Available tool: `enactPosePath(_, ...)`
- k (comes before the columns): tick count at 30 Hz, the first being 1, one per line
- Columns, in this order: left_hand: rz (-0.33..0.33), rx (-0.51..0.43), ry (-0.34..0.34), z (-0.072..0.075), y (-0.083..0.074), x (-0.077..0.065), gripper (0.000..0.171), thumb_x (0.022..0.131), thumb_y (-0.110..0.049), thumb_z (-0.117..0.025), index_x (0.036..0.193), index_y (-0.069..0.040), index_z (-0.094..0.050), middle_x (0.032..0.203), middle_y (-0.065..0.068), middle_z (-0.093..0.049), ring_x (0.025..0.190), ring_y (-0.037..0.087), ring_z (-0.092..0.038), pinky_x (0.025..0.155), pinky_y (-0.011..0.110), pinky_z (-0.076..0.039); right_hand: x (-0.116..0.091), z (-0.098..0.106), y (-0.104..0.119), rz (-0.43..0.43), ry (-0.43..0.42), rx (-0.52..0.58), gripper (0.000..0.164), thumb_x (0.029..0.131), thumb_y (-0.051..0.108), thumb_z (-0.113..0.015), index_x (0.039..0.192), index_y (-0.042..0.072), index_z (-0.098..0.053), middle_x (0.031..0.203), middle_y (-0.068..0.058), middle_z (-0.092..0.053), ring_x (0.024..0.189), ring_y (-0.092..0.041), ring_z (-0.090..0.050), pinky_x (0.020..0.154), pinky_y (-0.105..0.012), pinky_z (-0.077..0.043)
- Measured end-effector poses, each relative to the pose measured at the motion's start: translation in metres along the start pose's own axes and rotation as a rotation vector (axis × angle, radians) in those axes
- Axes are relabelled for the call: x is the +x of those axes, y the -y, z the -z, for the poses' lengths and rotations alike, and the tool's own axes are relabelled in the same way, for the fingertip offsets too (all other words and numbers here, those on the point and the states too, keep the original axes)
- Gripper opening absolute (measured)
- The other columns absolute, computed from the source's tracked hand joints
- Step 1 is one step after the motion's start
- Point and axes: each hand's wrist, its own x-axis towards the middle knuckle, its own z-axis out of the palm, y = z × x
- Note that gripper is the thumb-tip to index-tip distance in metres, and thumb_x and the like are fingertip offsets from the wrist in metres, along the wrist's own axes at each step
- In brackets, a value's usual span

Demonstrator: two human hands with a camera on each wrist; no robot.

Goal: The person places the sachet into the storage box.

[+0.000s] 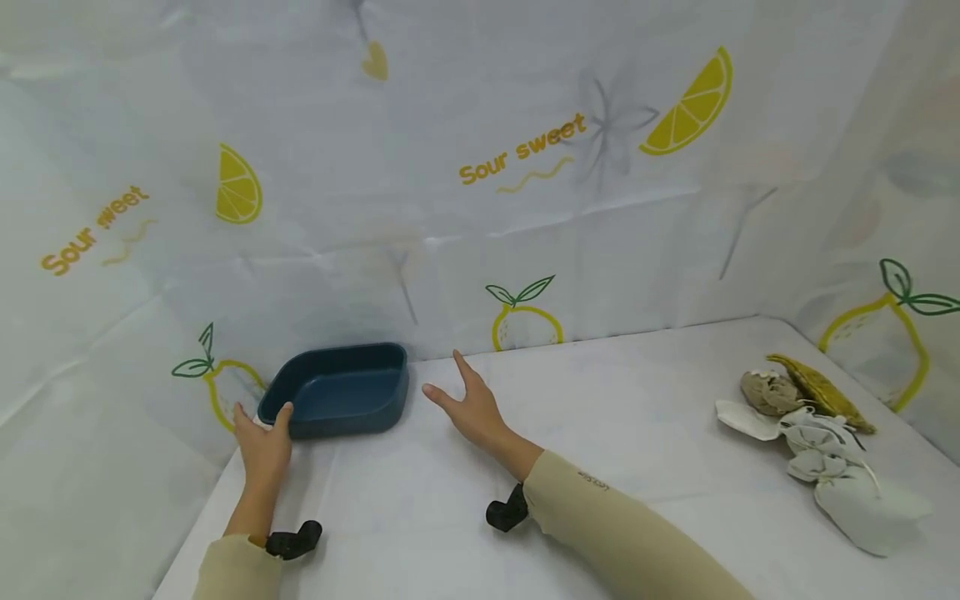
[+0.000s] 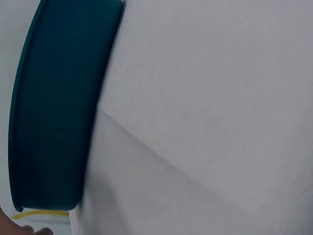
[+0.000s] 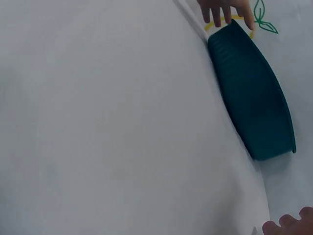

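Observation:
A dark teal basin (image 1: 341, 400) with rounded corners stands at the back left of the white table. At its left front corner is my left hand (image 1: 262, 450), thumb and fingers spread apart, the thumb overlapping the rim in the head view. The right wrist view shows that left hand (image 3: 227, 11) at the far end of the basin (image 3: 254, 93), fingers extended. To the right of the basin, apart from it, my right hand (image 1: 474, 408) is held with thumb and fingers stretched toward the back. Only fingertips (image 3: 287, 224) of the right hand show in its wrist view.
At the right of the table (image 1: 600, 467) lies a pile of small cloth things: a mustard-yellow piece (image 1: 821, 392), a beige bundle (image 1: 771, 392) and white pouches (image 1: 862, 500). A white sheet printed with lemons (image 1: 527, 327) hangs behind the table and along its sides.

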Motion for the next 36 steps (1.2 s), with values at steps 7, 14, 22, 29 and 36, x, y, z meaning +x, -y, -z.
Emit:
enactPosePath(7, 0.101, -0.143, 0.104, 0.006, 0.011, 0.006, 0.08, 0.101, -0.043, -0.036, 0.151, -0.017, 0.02, 0.16, 0.02, 0.007, 0.147, 0.039, -0.005, 0.118, 0.05, -0.011, 0.006, -0.032, 0.008, 0.001, 0.067, 0.058, 0.083, 0.089, 0.055, -0.058, 0.154, 0.024, -0.018, 0.157, -0.007, -0.028, 0.137, -0.034, -0.039, 0.107, -0.053, -0.037)
enactPosePath(14, 0.098, -0.073, 0.165, -0.001, 0.019, 0.005, 0.067, 0.104, -0.034, -0.029, 0.153, -0.016, 0.014, 0.16, 0.01, 0.014, 0.148, 0.032, 0.01, 0.119, 0.052, -0.001, 0.006, -0.06, 0.007, -0.019, 0.097, 0.069, 0.079, 0.093, 0.053, -0.053, 0.155, 0.021, -0.016, 0.156, -0.01, -0.029, 0.135, -0.035, -0.042, 0.106, -0.05, -0.04)
enactPosePath(22, 0.075, -0.054, 0.191, -0.009, 0.015, 0.004, 0.065, 0.102, -0.029, -0.03, 0.155, -0.02, 0.006, 0.162, 0.011, 0.005, 0.148, 0.037, -0.002, 0.118, 0.055, -0.01, 0.012, -0.069, 0.008, -0.065, 0.047, 0.065, 0.069, 0.097, 0.041, -0.05, 0.155, 0.023, -0.017, 0.154, -0.008, -0.034, 0.141, -0.03, -0.034, 0.11, -0.05, -0.033)
enactPosePath(29, 0.027, 0.048, 0.312, -0.016, 0.01, 0.002, 0.068, 0.101, -0.032, -0.033, 0.155, -0.022, 0.008, 0.161, 0.015, 0.004, 0.147, 0.04, -0.005, 0.116, 0.059, -0.013, 0.016, -0.054, -0.003, -0.064, -0.055, 0.112, 0.065, 0.092, 0.029, -0.05, 0.152, 0.026, -0.025, 0.148, -0.011, -0.044, 0.124, -0.024, -0.052, 0.094, -0.042, -0.045)
enactPosePath(36, -0.036, 0.024, 0.363, -0.024, 0.008, -0.008, 0.079, 0.099, -0.04, -0.047, 0.155, -0.018, 0.004, 0.16, 0.018, -0.002, 0.146, 0.041, -0.011, 0.115, 0.056, -0.018, 0.014, -0.037, -0.018, -0.023, -0.111, 0.137, 0.063, 0.09, 0.026, -0.05, 0.15, 0.024, -0.032, 0.14, -0.011, -0.053, 0.12, -0.022, -0.058, 0.097, -0.042, -0.048)
